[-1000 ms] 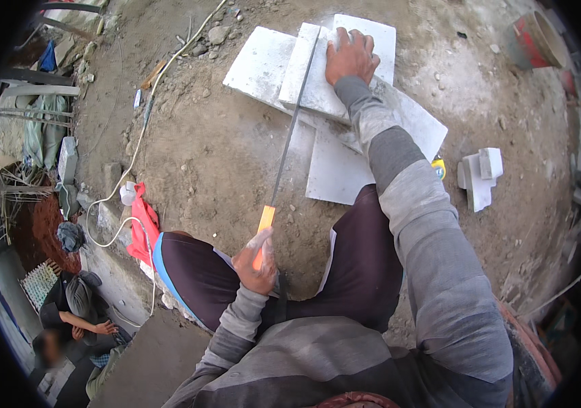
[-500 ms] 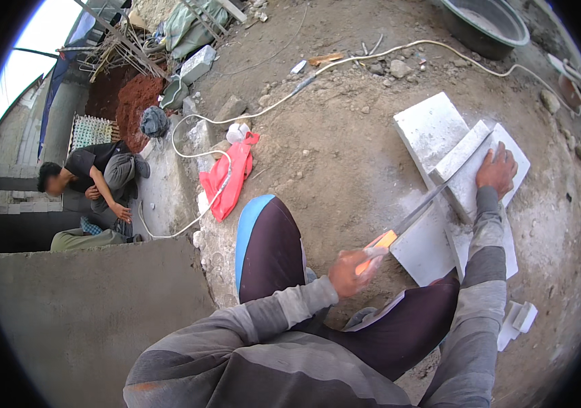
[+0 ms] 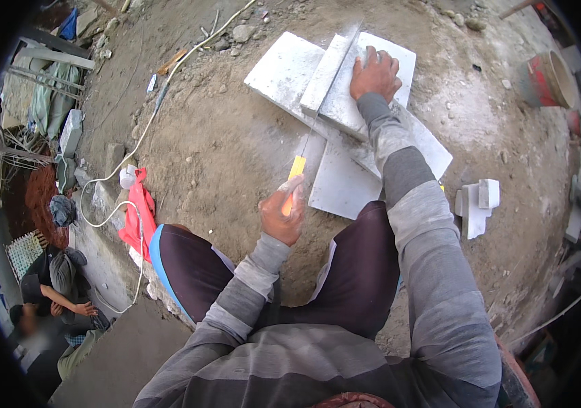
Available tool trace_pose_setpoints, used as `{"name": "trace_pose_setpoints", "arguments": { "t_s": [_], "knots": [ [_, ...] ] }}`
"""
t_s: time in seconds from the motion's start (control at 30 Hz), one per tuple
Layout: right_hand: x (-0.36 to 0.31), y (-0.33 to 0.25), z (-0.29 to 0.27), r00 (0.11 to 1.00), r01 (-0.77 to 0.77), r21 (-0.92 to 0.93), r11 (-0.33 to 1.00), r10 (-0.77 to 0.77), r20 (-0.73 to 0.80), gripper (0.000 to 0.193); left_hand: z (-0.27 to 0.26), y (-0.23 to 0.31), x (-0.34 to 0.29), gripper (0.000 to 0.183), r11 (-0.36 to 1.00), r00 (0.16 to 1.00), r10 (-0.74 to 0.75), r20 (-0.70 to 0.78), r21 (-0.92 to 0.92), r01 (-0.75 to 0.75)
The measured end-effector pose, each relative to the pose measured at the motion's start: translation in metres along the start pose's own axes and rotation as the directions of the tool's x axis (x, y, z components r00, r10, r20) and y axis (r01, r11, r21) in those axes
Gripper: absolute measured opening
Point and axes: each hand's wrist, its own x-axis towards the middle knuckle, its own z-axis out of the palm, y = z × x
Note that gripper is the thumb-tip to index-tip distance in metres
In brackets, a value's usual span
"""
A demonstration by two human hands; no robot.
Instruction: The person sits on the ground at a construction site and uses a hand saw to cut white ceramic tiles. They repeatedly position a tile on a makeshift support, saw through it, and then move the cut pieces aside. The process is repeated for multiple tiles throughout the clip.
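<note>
My left hand (image 3: 282,211) is closed around the yellow-orange handle of a hand saw (image 3: 309,139). The saw's thin blade runs away from me, along a line between a narrow white strip (image 3: 324,75) and the wider white block (image 3: 345,102) beside it. My right hand (image 3: 376,73) lies on top of that wider block, fingers spread. Beneath them, more flat white blocks are stacked crosswise, among them a lower slab (image 3: 345,180) close to my knees and another slab (image 3: 280,64) at the left.
Small white offcuts (image 3: 477,204) lie to the right of my knee. A pale cable (image 3: 168,85) crosses the dirt at left, past a red cloth (image 3: 139,217). A bucket (image 3: 549,80) stands at far right. Another person (image 3: 59,292) crouches at lower left.
The view has swung to the right, so the blocks appear farther left and higher. The saw has slid away from me, its tip now beyond the strip's far end. My right hand stays on the block.
</note>
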Motion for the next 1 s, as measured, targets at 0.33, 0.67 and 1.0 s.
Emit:
{"name": "trace_pose_setpoints", "arguments": {
  "t_s": [0.33,0.67,1.0],
  "knots": [
    [-0.001,-0.005,-0.010,0.998,0.039,0.025,0.999,-0.040,0.049,0.047,-0.005,0.011,0.023,0.021,0.999,0.997,-0.047,0.054,-0.001,0.047],
    [-0.004,-0.007,-0.009,0.998,0.047,0.039,0.998,-0.049,0.037,0.049,0.012,0.019,0.024,0.025,0.996,1.000,-0.022,0.014,-0.087,0.023],
    [-0.005,-0.010,-0.011,0.999,0.016,0.047,0.999,-0.018,0.049,0.047,0.018,-0.015,0.003,0.047,0.996,0.999,-0.048,0.014,-0.073,0.049]
  ]
}}
